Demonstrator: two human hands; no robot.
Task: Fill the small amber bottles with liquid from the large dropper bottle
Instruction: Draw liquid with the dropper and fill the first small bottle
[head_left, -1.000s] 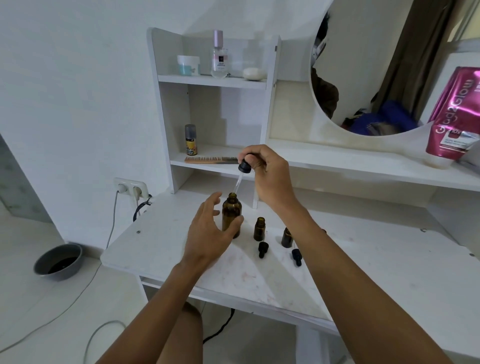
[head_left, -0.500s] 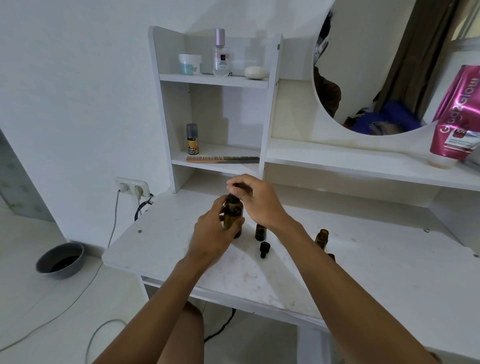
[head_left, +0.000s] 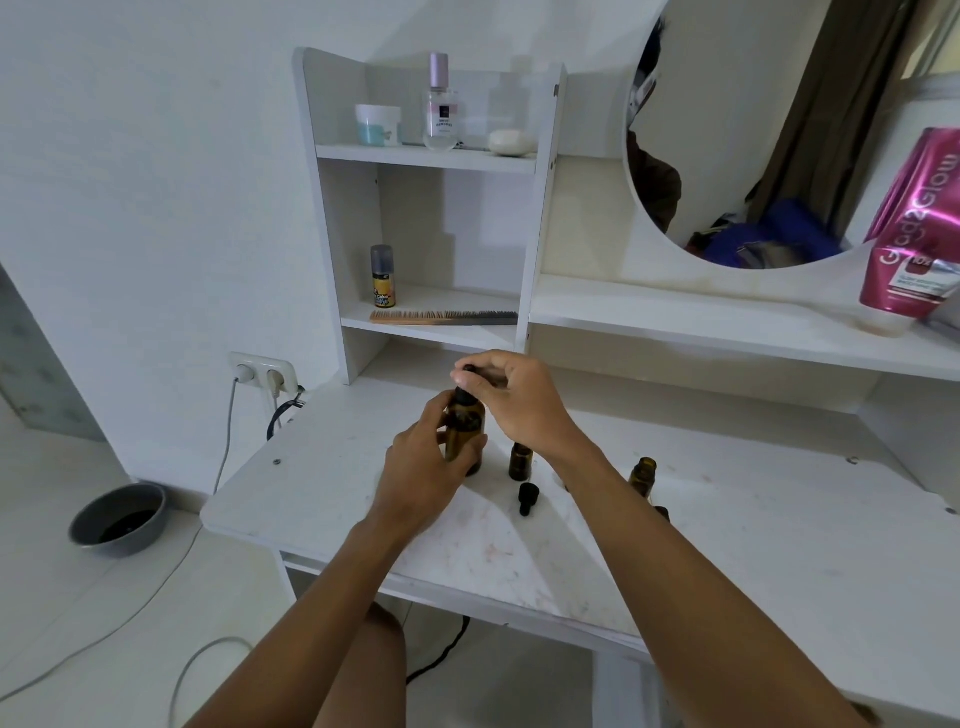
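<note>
The large amber dropper bottle (head_left: 464, 428) stands on the white table (head_left: 753, 519). My left hand (head_left: 426, 465) grips its body from the left. My right hand (head_left: 511, 397) pinches the black dropper cap (head_left: 464, 385) seated in the bottle's neck. Just right of it stands a small amber bottle (head_left: 520, 461), open, with its black cap (head_left: 527, 498) lying in front. A second small open amber bottle (head_left: 643, 475) stands further right, partly behind my right forearm. Another dark piece (head_left: 662, 512) shows at the forearm's edge.
A white shelf unit (head_left: 431, 156) behind holds a comb (head_left: 441, 316), a small spray can (head_left: 383, 275), a jar (head_left: 378, 124) and a clear bottle (head_left: 440, 104). A pink pouch (head_left: 914, 228) stands on the right ledge under a round mirror (head_left: 753, 130). A grey bowl (head_left: 119, 519) is on the floor.
My right hand lowered the dropper from above the large bottle into its neck. My left hand closed round the bottle's body. The view shifted slightly, revealing the second small bottle.
</note>
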